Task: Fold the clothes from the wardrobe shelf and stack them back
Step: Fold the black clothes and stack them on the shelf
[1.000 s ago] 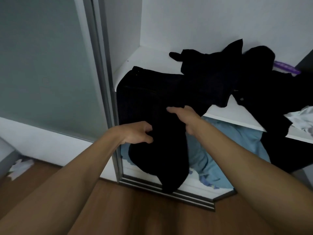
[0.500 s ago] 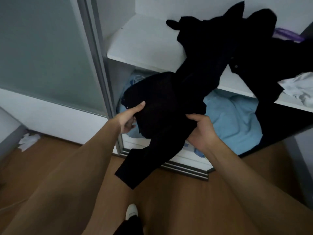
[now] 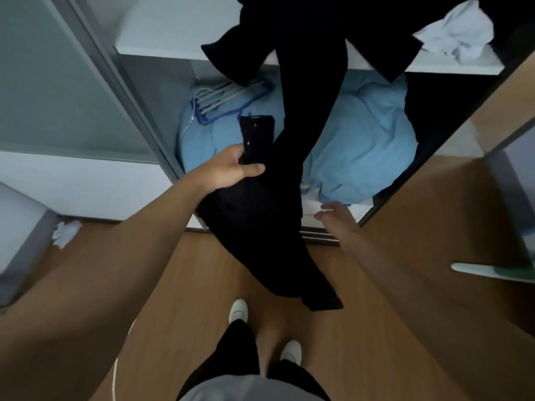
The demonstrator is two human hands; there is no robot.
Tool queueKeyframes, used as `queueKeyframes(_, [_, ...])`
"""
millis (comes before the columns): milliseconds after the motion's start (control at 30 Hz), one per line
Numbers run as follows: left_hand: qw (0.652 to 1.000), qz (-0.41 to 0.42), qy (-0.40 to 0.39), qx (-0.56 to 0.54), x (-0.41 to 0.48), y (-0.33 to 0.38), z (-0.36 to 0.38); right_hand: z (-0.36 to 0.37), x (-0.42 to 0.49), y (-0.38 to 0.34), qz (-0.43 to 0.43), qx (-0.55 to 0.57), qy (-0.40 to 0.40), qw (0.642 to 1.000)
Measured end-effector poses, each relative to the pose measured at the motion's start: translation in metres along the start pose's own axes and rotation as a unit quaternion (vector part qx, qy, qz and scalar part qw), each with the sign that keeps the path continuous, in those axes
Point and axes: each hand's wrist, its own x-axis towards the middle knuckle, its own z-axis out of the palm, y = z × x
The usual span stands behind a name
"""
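**Black garment half off the shelf, one hand on it**

Black cloth is the business here. A long dark garment (image 3: 260, 221) trails from the white wardrobe shelf (image 3: 162, 39) down past the lower compartment, and its loose end hangs just above the wooden floor (image 3: 179, 285). The left hand (image 3: 231, 169) grips it near a buttoned band, with the thumb pressed over the front and the fingers curled behind the cloth. The right hand (image 3: 335, 218) is just beside the hanging cloth and holds nothing. It is blurred, but its fingers (image 3: 325, 217) look loosely spread.

The step in hand appears to be pulling this one piece clear of the shelf so it can be folded. It is dark on dark up there, so I cannot tell whether the garment is tangled with the other black clothes (image 3: 376, 30) on the shelf. A crumpled white cloth (image 3: 457, 33) lies beside them. Below, a blue bundle (image 3: 362, 140) fills the lower compartment, with hangers (image 3: 225, 96) resting on it.

The next move probably calls for the right hand to take a second hold, likely on the far side of the band. The garment could then be drawn free and held out flat. It needs a steady pull, or the neighbouring clothes may slide off with it.
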Motion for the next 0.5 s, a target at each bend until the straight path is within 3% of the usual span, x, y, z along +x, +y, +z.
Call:
queueKeyframes(100, [0.991,0.024,-0.089,0.097,-0.019,0.014,0.005,-0.009,-0.015,-0.035,-0.159,0.035,0.055,0.985])
queueKeyframes(233, [0.976,0.025,-0.156,0.150,-0.040,0.034,0.000,-0.014,-0.055,-0.081,-0.305,0.041,-0.059,0.950])
queueKeyframes(333, [0.960,0.025,-0.198,0.194,-0.054,0.038,-0.009,-0.007,-0.070,-0.094,-0.337,0.020,-0.096,0.936])
queueKeyframes(500, [0.939,-0.019,-0.259,0.226,-0.088,0.009,-0.035,0.025,-0.086,-0.108,-0.296,-0.062,-0.113,0.947])
